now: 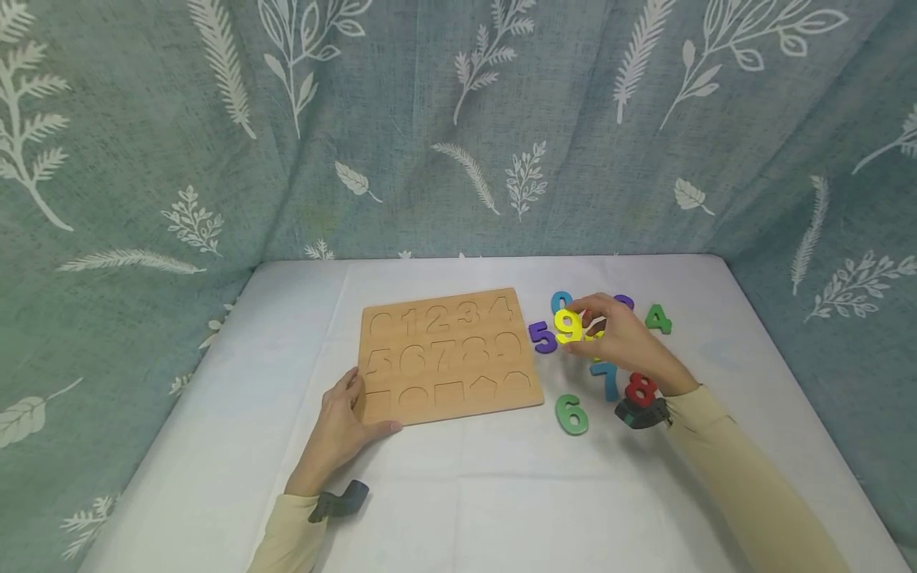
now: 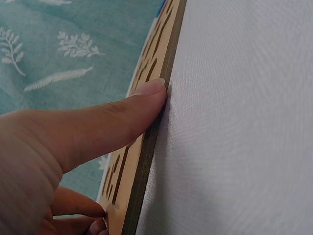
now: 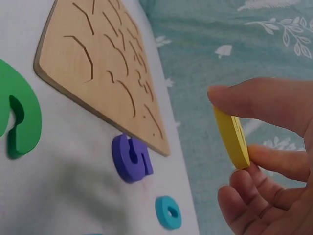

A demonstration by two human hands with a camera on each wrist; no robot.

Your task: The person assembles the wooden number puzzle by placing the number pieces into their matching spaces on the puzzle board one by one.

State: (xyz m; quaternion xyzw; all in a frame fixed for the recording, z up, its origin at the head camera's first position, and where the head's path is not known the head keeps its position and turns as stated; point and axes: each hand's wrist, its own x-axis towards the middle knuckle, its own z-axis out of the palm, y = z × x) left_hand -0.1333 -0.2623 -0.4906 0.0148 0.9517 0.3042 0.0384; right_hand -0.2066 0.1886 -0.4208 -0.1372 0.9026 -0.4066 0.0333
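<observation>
My right hand (image 1: pixel 622 338) pinches a yellow number 9 (image 1: pixel 559 326) between thumb and fingers, raised above the white table. In the right wrist view the yellow 9 (image 3: pixel 230 139) is turned almost edge-on. My left hand (image 1: pixel 342 422) holds the near left corner of a wooden number board (image 1: pixel 451 410), its thumb along the front edge and its fingers at the left side. The board has rows of outlined numbers and shapes. A purple 5 (image 1: pixel 543 344) lies below the 9, just right of the board, and a blue 0 (image 1: pixel 555 296) lies behind it.
Around my right hand lie a blue 7 (image 1: pixel 610 380), a red 8 (image 1: pixel 641 390), a green 4 (image 1: pixel 658 320) and a green 6 (image 1: pixel 571 415). A purple piece (image 1: pixel 625 301) and others are partly hidden by the hand. A leaf-patterned curtain (image 1: pixel 401 159) hangs behind the table.
</observation>
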